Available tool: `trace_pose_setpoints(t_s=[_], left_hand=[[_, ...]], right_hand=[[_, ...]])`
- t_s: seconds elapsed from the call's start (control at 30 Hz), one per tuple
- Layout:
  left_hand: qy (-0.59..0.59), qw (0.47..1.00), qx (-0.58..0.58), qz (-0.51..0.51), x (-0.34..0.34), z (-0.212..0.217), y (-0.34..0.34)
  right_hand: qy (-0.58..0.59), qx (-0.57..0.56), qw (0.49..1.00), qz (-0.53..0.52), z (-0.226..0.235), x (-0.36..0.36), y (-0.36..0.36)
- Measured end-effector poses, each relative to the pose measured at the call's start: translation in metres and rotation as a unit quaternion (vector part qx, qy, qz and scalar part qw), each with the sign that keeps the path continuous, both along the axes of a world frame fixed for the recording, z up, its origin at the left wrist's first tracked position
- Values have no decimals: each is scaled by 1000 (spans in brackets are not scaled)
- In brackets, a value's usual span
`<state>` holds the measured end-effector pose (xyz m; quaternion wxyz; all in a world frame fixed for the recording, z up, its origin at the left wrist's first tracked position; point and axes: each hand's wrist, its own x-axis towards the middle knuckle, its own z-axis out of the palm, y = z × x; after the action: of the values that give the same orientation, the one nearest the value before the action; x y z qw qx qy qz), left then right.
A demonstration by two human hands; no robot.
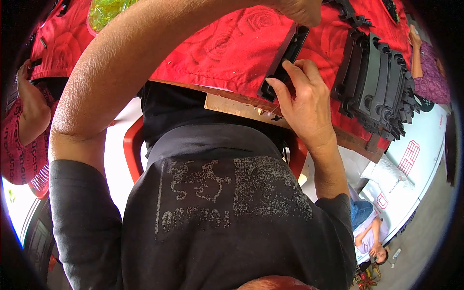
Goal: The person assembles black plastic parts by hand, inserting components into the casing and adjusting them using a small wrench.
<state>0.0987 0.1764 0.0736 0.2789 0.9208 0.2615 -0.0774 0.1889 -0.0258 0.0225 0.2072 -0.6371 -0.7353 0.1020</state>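
One flat black plastic part [285, 60] is held between two hands. One stack of curved black plastic parts [377, 82] lies on one red quilted cloth [227, 48]; their number cannot be counted exactly.

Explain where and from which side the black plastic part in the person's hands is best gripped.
The black plastic part is long and flat, tilted on the table edge. Probably best pinched at its ends, as now: right hand at the near end, left hand at the far end.
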Motion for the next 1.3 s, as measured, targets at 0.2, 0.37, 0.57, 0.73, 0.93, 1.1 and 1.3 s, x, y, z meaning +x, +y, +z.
trace_pose_setpoints(t_s=[0.2,0.37,0.57,0.73,0.93,1.1,1.3], left_hand=[[-22,1000,8,0,0,-6,3],[-3,1000,-12,5,-1,4,-1],[78,892,300,-330,9,-19,12],[110,871,333,-343,12,-8,3],[182,785,405,-433,18,1,-3],[111,784,430,-434,21,-10,2],[111,796,394,-446,27,-6,2]], right_hand=[[-20,-37,999,-9,2,-6,0],[-1,-10,1000,-8,-1,-4,0],[-23,-37,999,9,5,-4,4],[-47,-50,998,13,7,-4,5],[-73,-61,995,28,9,-5,7],[-79,-61,994,42,10,-4,9],[-78,-79,993,47,9,-3,9]])
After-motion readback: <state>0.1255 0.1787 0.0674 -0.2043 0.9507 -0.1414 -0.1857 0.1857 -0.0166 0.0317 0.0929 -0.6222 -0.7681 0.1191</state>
